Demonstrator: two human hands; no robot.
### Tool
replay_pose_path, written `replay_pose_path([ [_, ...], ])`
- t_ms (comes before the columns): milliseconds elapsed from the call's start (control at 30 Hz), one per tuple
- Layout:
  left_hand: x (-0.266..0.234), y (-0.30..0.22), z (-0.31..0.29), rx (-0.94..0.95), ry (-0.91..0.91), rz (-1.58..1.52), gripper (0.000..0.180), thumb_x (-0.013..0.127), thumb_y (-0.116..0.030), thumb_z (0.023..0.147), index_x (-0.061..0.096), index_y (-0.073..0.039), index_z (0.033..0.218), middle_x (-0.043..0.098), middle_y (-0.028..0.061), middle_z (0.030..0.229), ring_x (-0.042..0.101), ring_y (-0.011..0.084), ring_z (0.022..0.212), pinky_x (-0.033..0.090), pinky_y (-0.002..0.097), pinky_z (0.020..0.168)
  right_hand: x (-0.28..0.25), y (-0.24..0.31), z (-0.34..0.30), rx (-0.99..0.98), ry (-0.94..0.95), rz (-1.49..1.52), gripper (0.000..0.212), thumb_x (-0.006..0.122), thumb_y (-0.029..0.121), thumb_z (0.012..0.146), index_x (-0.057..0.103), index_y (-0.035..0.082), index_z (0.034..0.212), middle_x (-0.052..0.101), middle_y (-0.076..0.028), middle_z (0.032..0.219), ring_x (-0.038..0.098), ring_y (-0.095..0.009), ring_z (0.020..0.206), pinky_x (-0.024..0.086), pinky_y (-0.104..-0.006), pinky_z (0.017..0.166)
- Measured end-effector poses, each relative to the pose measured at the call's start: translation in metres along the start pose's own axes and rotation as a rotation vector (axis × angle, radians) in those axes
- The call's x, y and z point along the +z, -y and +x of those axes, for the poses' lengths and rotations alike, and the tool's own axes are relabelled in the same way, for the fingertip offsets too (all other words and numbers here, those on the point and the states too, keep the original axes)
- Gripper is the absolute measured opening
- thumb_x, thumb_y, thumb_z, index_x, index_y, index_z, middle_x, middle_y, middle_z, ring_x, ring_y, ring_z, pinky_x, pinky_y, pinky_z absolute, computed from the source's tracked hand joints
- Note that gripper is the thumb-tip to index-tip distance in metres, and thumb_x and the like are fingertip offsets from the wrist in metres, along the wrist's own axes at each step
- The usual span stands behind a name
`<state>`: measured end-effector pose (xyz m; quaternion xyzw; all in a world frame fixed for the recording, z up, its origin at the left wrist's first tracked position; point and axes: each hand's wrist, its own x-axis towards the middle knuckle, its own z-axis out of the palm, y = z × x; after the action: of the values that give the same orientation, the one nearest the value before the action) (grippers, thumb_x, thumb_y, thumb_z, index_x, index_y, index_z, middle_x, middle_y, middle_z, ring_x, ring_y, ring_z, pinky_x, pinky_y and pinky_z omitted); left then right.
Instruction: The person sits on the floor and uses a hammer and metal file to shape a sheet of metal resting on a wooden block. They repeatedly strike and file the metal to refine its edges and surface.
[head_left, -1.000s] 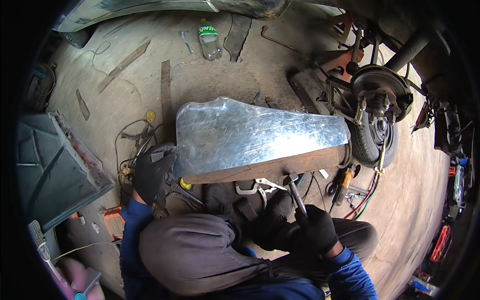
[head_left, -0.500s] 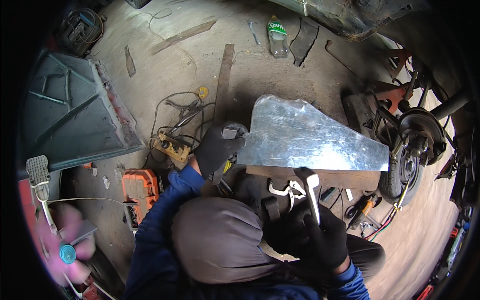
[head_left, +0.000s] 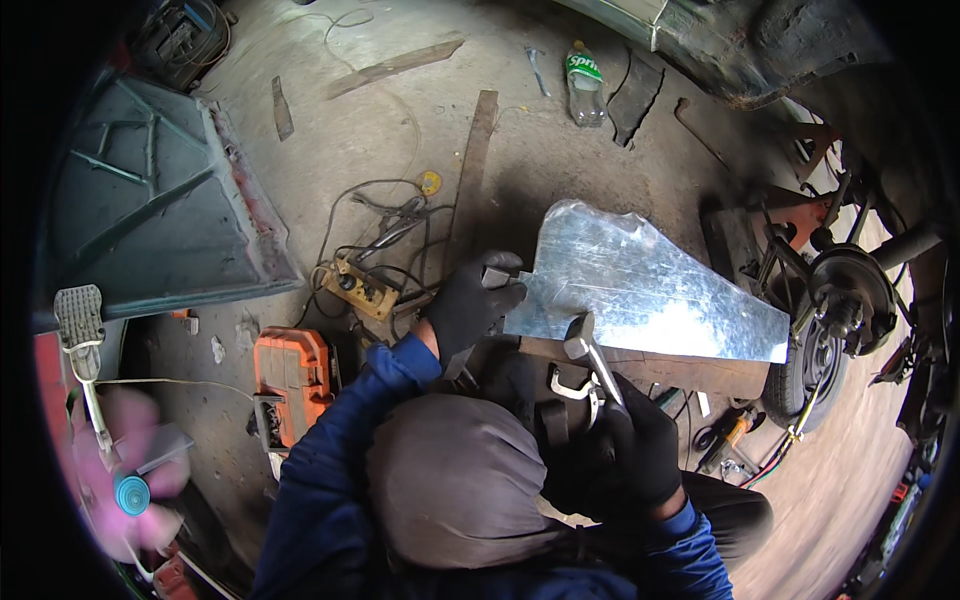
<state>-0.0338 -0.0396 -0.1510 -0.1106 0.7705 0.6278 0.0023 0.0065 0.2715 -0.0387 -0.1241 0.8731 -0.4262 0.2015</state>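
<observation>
My right hand [head_left: 645, 455], gloved in black, is wrapped tight round the handle of a hammer [head_left: 603, 376], its head standing out above the near edge of the sheet metal panel [head_left: 650, 280]. I cannot tell whether steel meets steel there. My left hand [head_left: 470, 312], gloved too, is curled closed on a grey metal block [head_left: 495, 277] whose end shows at the top of the fist, right by the panel's left edge.

The panel lies shiny side up across a brown block [head_left: 690, 368], its narrow end reaching out near the wheel [head_left: 802, 385] on my right. I see no clamp on it; the locking clamp [head_left: 574, 391] sits below, near my legs. So a hard knock could make the sheet skid or jump, since it seems to rest mostly on its own weight.

My worst worry is my left knuckles: they are near the hammer head, and a glancing blow off that slick surface could carry into them. The thin rim could also slice the glove if the sheet kicks toward me. A tilted hammer face would leave a crescent dent. Lower right, an orange power tool [head_left: 738, 432] lies near my knee, where a shifting foot could catch it.
</observation>
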Motion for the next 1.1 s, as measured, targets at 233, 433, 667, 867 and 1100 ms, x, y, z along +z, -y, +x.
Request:
replay_pose_path([
  [233, -0.007, 0.006, 0.002, -0.134, 0.179, -0.135, 0.025, 0.081, -0.018, 0.098, 0.08, 0.002, 0.113, 0.081, 0.0073, 0.094, 0.072, 0.0134, 0.085, 0.058, 0.0365, 0.079, -0.024, 0.022, -0.006, 0.029, 0.009, 0.016, 0.039, 0.064, 0.009, 0.106, 0.067, -0.004, 0.142, 0.075, -0.027, 0.133, 0.076, -0.043, 0.116, 0.061, -0.0461, 0.098],
  [433, -0.002, -0.005, -0.005, -0.078, 0.094, -0.07, 0.025, 0.081, -0.016, 0.097, 0.08, 0.002, 0.114, 0.083, 0.0111, 0.097, 0.075, 0.0162, 0.087, 0.059, 0.0373, 0.081, -0.01, -0.024, 0.014, 0.03, -0.096, -0.257, 0.054, 0.07, 0.02, 0.108, 0.059, 0.005, 0.159, 0.077, -0.025, 0.124, 0.078, -0.041, 0.109, 0.061, -0.0474, 0.089],
  [667, -0.001, -0.008, 0.015, -0.028, 0.072, -0.069, 0.026, 0.081, -0.014, 0.097, 0.08, 0.001, 0.118, 0.083, 0.0111, 0.101, 0.076, 0.0164, 0.091, 0.06, 0.0366, 0.084, 0.011, -0.063, 0.019, -0.022, -0.096, -0.539, 0.075, 0.079, 0.027, 0.101, 0.05, 0.018, 0.17, 0.079, -0.016, 0.098, 0.079, -0.035, 0.081, 0.059, -0.0465, 0.065],
  [867, -0.001, 0.0, 0.017, -0.059, 0.082, -0.132, 0.027, 0.08, -0.015, 0.098, 0.081, 0.001, 0.119, 0.084, 0.01, 0.102, 0.075, 0.0153, 0.091, 0.06, 0.0363, 0.084, 0.006, -0.063, 0.02, -0.067, -0.092, -0.445, 0.072, 0.078, 0.025, 0.101, 0.052, 0.016, 0.168, 0.078, -0.017, 0.093, 0.078, -0.035, 0.078, 0.059, -0.0472, 0.064],
  [1100, -0.001, 0.002, 0.015, -0.063, 0.113, -0.153, 0.03, 0.08, -0.015, 0.099, 0.079, 0.002, 0.123, 0.084, 0.0094, 0.107, 0.075, 0.0154, 0.094, 0.06, 0.0359, 0.086, -0.006, -0.038, 0.022, -0.097, -0.04, -0.319, 0.067, 0.075, 0.019, 0.102, 0.055, 0.011, 0.165, 0.078, -0.024, 0.11, 0.08, -0.04, 0.091, 0.062, -0.0481, 0.072],
])
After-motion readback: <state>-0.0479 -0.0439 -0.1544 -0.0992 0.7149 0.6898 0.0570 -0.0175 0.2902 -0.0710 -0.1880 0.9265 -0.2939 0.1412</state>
